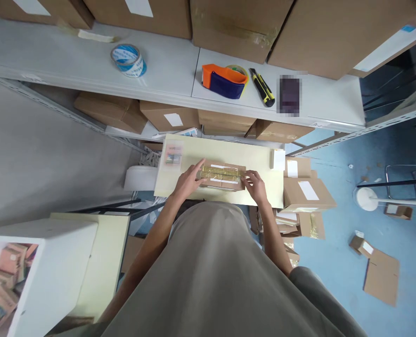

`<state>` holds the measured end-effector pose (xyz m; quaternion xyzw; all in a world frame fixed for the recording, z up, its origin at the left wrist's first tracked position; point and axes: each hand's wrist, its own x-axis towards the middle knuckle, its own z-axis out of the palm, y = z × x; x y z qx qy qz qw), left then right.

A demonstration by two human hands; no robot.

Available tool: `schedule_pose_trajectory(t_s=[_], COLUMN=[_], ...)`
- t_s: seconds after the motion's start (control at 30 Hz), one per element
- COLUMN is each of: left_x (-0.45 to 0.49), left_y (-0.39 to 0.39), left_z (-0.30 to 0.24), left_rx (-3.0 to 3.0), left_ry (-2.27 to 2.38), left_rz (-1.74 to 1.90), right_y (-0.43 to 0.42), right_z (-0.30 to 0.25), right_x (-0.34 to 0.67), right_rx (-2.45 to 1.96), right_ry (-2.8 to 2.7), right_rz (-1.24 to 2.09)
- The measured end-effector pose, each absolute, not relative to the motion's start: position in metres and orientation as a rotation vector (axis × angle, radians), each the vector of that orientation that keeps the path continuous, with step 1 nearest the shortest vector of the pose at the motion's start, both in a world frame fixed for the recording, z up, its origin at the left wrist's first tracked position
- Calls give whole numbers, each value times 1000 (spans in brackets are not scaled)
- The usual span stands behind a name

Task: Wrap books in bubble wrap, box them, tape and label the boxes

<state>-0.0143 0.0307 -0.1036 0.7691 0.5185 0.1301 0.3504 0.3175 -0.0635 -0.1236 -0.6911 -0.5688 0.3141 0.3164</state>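
Note:
A small brown cardboard box [223, 176] sealed with a strip of yellowish tape lies on a pale yellow tabletop [229, 152]. My left hand [188, 181] rests at the box's left end, fingers stretched out flat and pressing on the tape. My right hand [256, 186] is at the box's right end, fingers curled down against its edge. A small packet with a coloured label [173, 155] lies on the table to the left of the box. A white-labelled small box [277, 159] sits at the table's right edge.
A white shelf [166, 77] above holds a blue-and-white tape roll [128, 60], an orange and blue tape dispenser [224, 81], a yellow-black utility knife [262, 87] and big cartons. Stacked small boxes [306, 193] stand right of the table; flattened cardboard [382, 276] lies on the blue floor. A white bin [53, 271] of packets stands at lower left.

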Motion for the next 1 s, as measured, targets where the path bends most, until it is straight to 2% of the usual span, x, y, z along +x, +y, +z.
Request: schedule_pose_trajectory(t_s=[0.1, 0.27, 0.53, 0.67, 0.83, 1.0], left_x=[-14, -4, -9, -19, -13, 4], left_y=[32, 37, 32, 27, 23, 47], left_z=[-108, -123, -174, -189, -175, -123], left_rx=[2076, 1957, 1516, 1474, 1619, 1902], left_ry=[1311, 1421, 1621, 1575, 1639, 1607], left_rz=[314, 527, 569, 572, 533, 607], right_y=[-65, -56, -38, -44, -47, -18], right_z=[-128, -144, -171, -174, -163, -116], right_x=[314, 307, 302, 292, 284, 283], right_rx=[-1822, -1840, -1887, -1917, -2051, -2072], right_ry=[-1495, -1330, -1296, -1315, -1381, -1640], right_rz=[784, 733, 943, 901, 841, 566])
